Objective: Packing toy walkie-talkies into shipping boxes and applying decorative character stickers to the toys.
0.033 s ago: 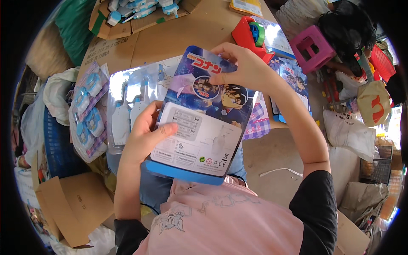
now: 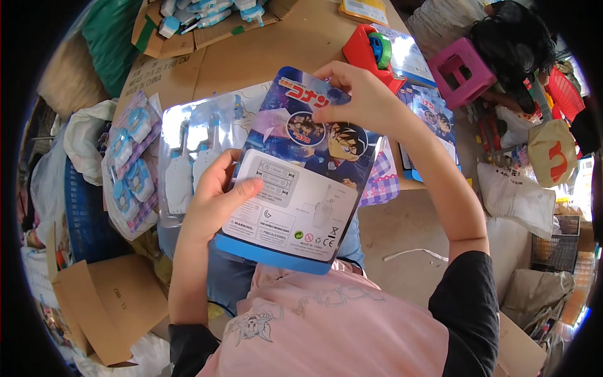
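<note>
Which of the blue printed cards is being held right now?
The central card, held by the left grip along its left edge and the right grip near its top; the similar cards lie farther right, unheld.

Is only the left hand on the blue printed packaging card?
No: the right hand also touches the blue printed packaging card near its top, while the left hand holds its left side.

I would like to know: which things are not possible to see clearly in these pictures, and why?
All in the head view:
- Underside of the card: turned away.
- Its finest print: too small.
- Part of the left grip: behind the card.
- Clear tray: partly covered by card.
- Carton: cut off by upper edge.
</note>
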{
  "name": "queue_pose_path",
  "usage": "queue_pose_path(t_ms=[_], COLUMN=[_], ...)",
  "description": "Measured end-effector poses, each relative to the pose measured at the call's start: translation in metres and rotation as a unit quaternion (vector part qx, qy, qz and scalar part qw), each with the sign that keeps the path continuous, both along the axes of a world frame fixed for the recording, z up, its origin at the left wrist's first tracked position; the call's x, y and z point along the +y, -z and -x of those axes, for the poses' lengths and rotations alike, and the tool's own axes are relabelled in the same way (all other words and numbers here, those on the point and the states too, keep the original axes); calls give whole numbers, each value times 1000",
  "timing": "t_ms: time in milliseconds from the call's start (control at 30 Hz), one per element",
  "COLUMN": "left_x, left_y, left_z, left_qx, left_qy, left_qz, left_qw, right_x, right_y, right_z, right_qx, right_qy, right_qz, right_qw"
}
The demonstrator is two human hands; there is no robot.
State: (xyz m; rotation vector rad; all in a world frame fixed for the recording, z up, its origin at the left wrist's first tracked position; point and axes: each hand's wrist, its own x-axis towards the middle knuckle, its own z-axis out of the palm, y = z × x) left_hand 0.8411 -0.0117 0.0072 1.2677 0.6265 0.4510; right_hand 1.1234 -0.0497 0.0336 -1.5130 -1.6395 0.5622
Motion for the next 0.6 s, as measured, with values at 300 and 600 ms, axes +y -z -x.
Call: queue_pose_path(t_ms=[300,600], left_x=[0,8], left_y=[4,-23], left_z=[8,-7], left_qx=[-33,-19], left_qy=[70,132], left_qz=[14,-33], left_qw=[997,991], right_x=[22,13], right_y=[-54,-157], right_z=[-71,-211], right_qx=[-167,-119], right_qy=[159,302], right_qz=[-15,-139], right_qw=[973,936])
